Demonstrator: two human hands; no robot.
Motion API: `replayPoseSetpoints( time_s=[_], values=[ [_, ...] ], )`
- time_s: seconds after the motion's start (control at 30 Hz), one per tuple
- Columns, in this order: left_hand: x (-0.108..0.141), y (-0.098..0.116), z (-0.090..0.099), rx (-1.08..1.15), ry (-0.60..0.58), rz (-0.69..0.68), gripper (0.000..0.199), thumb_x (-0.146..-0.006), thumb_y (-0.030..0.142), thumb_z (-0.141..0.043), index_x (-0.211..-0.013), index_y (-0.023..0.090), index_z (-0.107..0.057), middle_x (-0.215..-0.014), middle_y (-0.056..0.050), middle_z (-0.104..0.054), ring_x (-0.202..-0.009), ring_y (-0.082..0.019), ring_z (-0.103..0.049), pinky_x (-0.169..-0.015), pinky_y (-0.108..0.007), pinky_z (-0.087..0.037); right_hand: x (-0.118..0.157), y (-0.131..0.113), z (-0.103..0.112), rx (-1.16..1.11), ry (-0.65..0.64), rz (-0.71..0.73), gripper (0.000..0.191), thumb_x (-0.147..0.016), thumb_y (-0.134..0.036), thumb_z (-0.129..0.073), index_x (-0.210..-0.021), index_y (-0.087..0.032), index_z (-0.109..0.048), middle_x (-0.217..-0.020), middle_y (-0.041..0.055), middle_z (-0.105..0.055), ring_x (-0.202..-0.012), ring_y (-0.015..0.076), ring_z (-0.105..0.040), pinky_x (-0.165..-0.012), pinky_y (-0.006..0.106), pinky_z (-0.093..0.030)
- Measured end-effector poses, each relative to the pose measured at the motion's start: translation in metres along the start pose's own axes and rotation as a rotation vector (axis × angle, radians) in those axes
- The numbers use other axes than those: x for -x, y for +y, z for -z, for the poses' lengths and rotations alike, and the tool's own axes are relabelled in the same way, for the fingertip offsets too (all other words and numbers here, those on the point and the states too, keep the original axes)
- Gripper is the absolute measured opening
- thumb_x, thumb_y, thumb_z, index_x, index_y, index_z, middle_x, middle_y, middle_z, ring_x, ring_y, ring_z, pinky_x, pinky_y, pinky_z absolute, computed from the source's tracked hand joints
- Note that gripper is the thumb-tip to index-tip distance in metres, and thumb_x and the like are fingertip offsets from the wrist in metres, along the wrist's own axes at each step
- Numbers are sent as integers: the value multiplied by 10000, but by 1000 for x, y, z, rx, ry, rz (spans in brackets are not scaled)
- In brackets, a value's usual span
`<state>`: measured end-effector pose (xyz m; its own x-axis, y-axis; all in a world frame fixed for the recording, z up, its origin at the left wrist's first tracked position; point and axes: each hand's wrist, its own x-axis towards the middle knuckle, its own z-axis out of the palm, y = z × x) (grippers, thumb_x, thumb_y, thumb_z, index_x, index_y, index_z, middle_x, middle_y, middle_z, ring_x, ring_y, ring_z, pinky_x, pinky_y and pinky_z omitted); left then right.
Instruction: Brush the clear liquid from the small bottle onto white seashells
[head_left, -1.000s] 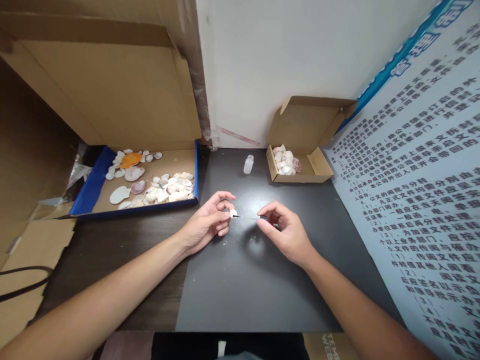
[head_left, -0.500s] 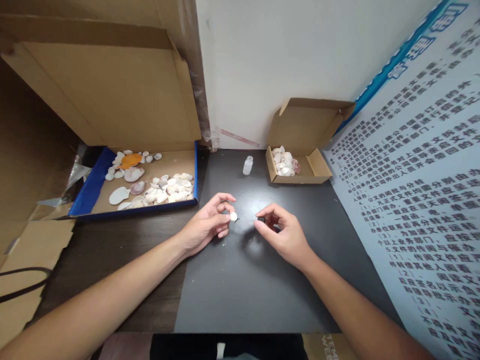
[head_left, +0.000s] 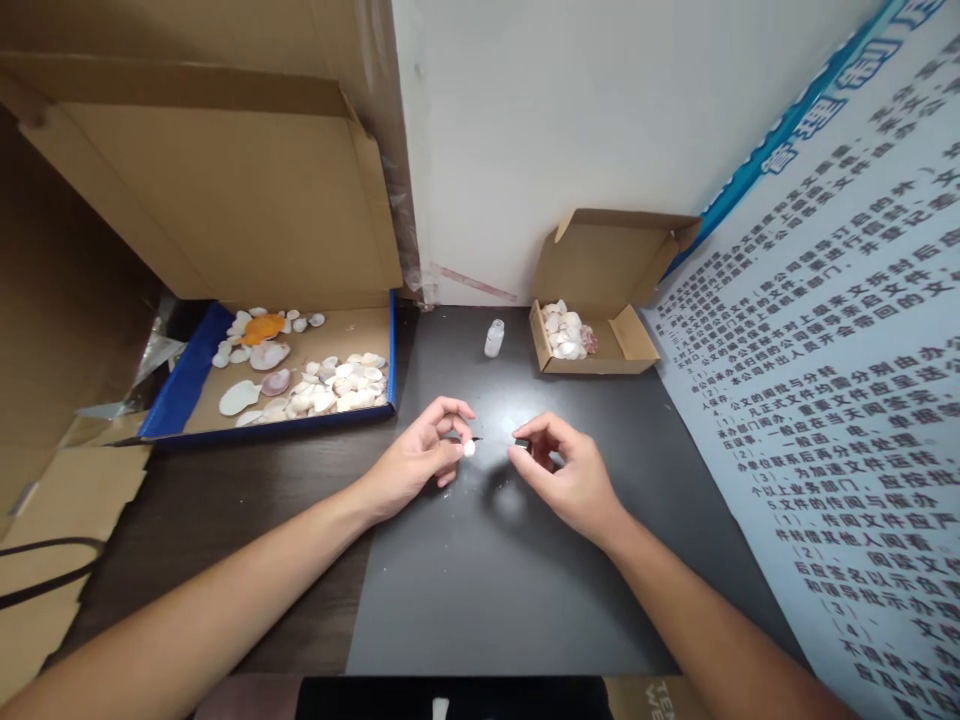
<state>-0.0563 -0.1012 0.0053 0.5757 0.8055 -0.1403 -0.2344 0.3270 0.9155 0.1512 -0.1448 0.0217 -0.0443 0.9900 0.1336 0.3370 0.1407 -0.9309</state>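
Between the thumb and fingers of my left hand point(head_left: 420, 452) is a small white shell point(head_left: 469, 448), held over the dark grey mat point(head_left: 450, 620). A thin dark tip shows just beside that shell. To the right, my right hand point(head_left: 562, 462) pinches a small black object point(head_left: 523, 444), mostly covered by the fingers. The two hands are apart, with a narrow gap between them. Beyond them a small clear bottle point(head_left: 494, 338) with whitish contents stands upright on the mat, its cap off.
At the left, a blue-edged cardboard box point(head_left: 393, 350) lies open, holding many shells and an orange one point(head_left: 264, 328). A smaller open box point(head_left: 600, 367) with white shells sits at the back right. A printed board point(head_left: 840, 330) leans along the right side.
The shell in my left hand has turned slightly, and a dark tip now shows beside it. The black object in my right hand is tilted and shows a lighter face. The view has shifted slightly.
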Motion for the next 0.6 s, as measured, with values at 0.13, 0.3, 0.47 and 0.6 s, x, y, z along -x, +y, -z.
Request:
replayPoseSetpoints(
  time_s=[0.13, 0.3, 0.47, 0.6],
  values=[
    [0, -1, 0, -8, -5, 8, 290, -853, 268, -664, -1075, 228, -482, -853, 50, -513, -494, -24, -361, -468, -191, -352, 1, 0, 0, 2, 2, 11, 90, -825, -276, -634, -853, -191, -625, -625, -39, -511, -563, 118, -495, -543, 234, -420],
    [1, 0, 0, -10, -7, 18, 292, -847, 278, -667, -1059, 230, -471, -857, 49, -509, -494, -30, -361, -469, -199, -348, 0, 2, -2, 18, 13, 12, 86, -833, -280, -634, -845, -196, -621, -628, -34, -515, -560, 121, -497, -534, 235, -417],
    [1, 0, 0, -7, 4, 20, 272, -846, 268, -663, -1046, 230, -482, -863, 47, -520, -489, -29, -368, -468, -202, -349, -1, 2, -1, 21, 14, -7, 109, -826, -302, -643, -839, -197, -619, -625, -28, -519, -557, 125, -495, -528, 240, -417],
    [0, -1, 0, 1, 6, 22, 276, -844, 262, -667, -1047, 224, -484, -858, 44, -528, -485, -28, -365, -468, -201, -353, 0, 1, -2, 27, 14, -15, 120, -822, -311, -647, -832, -195, -619, -617, -29, -518, -549, 124, -491, -523, 241, -412]
  ],
)
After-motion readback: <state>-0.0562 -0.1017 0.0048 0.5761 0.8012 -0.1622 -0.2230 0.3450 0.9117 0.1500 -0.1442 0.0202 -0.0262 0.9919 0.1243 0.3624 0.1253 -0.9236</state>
